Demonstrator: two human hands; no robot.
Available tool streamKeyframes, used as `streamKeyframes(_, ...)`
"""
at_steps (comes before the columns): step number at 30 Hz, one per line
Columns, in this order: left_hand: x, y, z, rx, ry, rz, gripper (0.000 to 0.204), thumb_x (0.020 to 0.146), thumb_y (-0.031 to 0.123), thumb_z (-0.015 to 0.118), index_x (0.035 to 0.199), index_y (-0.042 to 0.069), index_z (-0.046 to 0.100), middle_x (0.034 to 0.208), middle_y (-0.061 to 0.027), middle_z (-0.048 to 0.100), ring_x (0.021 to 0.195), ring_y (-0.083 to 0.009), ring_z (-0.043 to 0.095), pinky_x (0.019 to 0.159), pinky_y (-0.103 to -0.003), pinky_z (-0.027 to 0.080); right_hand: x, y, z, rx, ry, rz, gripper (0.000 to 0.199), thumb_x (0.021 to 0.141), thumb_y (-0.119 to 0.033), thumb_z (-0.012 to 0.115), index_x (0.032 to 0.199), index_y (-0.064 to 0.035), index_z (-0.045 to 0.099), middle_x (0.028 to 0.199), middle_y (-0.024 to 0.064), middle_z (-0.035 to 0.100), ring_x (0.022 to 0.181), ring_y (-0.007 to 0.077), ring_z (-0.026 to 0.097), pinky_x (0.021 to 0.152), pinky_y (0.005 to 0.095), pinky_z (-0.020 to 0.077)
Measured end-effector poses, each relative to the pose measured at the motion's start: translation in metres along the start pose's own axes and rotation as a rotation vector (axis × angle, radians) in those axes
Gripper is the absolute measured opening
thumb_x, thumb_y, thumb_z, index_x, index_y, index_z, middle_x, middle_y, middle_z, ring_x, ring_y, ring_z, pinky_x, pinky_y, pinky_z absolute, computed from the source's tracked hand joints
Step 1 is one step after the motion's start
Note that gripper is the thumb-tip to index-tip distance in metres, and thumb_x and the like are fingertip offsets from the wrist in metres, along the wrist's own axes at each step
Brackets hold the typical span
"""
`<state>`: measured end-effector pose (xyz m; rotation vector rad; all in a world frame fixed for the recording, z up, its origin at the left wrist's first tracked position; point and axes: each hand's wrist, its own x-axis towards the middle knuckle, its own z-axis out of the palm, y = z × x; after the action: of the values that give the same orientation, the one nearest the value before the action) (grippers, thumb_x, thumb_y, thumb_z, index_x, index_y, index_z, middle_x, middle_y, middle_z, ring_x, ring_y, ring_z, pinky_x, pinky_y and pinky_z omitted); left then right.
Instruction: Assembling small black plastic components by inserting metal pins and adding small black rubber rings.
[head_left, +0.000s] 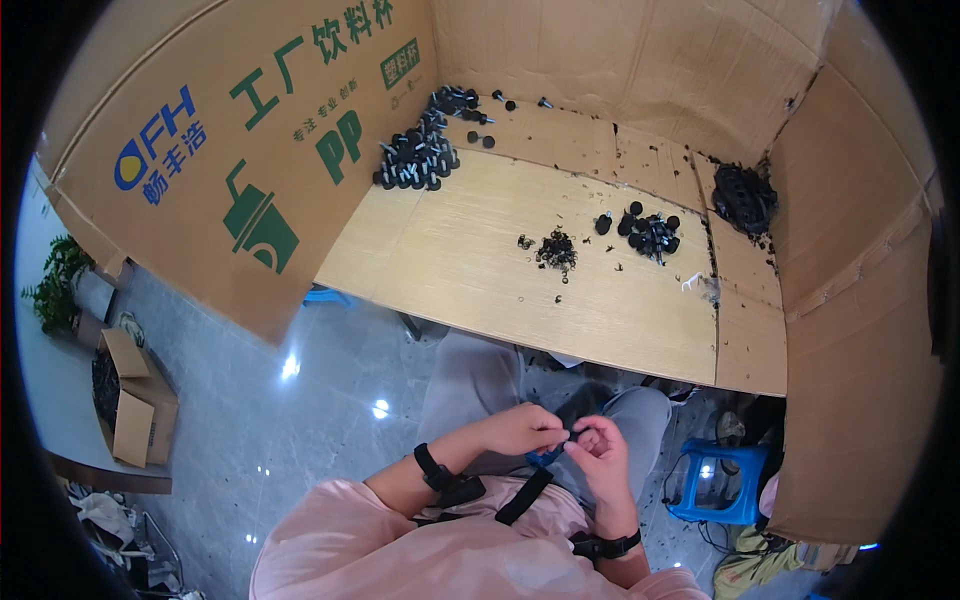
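Over my lap, my left hand (pixel 526 428) and my right hand (pixel 602 456) meet fingertip to fingertip. Both are closed in a pinch around something small and dark, mostly hidden by the fingers. Beyond them on the wooden table (pixel 460 255) lies a loose heap of tiny black rings or clips (pixel 556 250). To its right sits a small group of black-headed screws (pixel 652 238) with metal shanks. A larger cluster of the same black-headed screws (pixel 415 160) stands at the table's far left, many with shanks pointing up.
Cardboard walls enclose the table, with a printed left panel (pixel 300 130) and a right panel (pixel 850 200). A black tangled bundle (pixel 745 197) lies in the far right corner. A blue stool (pixel 718 482) stands at my right; an open carton (pixel 140 400) is on the left.
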<state>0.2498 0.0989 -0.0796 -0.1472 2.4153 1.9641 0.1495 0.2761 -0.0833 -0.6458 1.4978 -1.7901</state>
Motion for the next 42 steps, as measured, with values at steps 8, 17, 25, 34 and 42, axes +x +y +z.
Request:
streamKeyframes(8,-0.018,-0.034,0.011,-0.567,-0.069,-0.286,0.027,0.095,0.020,0.053,0.073,0.004,0.059,0.069,-0.0018,0.060,0.066,-0.0078,0.053,0.063,-0.024,0.044,-0.020,0.032,0.013,0.241,0.011,0.147,0.035,0.084,0.007,0.058,0.117,-0.0022,0.052,0.119,0.0062,0.048,0.096,0.0142,0.057,0.082,0.0263,0.0479)
streamKeyframes(17,-0.039,-0.043,-0.034,-0.308,0.450,-0.239,0.005,0.089,0.010,0.057,0.088,0.006,0.060,0.079,-0.0005,0.062,0.071,-0.0077,0.055,0.064,-0.022,0.044,-0.015,0.034,-0.092,0.101,0.599,0.007,0.024,0.086,-0.003,0.054,0.110,-0.0043,0.057,0.103,0.0049,0.058,0.087,0.0144,0.057,0.077,0.0275,0.0474)
streamKeyframes(25,0.017,-0.047,-0.027,-0.224,0.284,-0.416,0.009,0.091,0.013,0.058,0.085,0.005,0.059,0.079,-0.0028,0.063,0.069,-0.0098,0.057,0.063,-0.023,0.044,-0.060,0.037,-0.174,0.247,0.987,-0.023,0.018,0.087,-0.005,0.055,0.104,-0.0046,0.060,0.101,0.0047,0.061,0.086,0.0138,0.058,0.075,0.0256,0.0473)
streamKeyframes(34,0.070,-0.053,0.017,-0.011,-0.124,-0.384,0.010,0.090,0.014,0.057,0.084,0.005,0.059,0.080,-0.0033,0.063,0.071,-0.0101,0.058,0.064,-0.023,0.042,-0.066,0.075,-0.164,-0.091,0.772,-0.053,0.011,0.086,-0.009,0.061,0.097,-0.0050,0.063,0.081,-0.0038,0.058,0.074,0.0047,0.050,0.067,0.0204,0.0414)
streamKeyframes(42,0.071,-0.028,0.050,0.150,-0.321,-0.382,0.012,0.091,0.018,0.057,0.089,0.006,0.060,0.083,-0.0023,0.064,0.075,-0.0099,0.058,0.066,-0.023,0.042,-0.089,0.073,-0.163,0.206,0.722,-0.172,0.013,0.086,-0.016,0.061,0.094,-0.0049,0.062,0.085,-0.0008,0.061,0.077,0.0077,0.053,0.070,0.0220,0.0441)
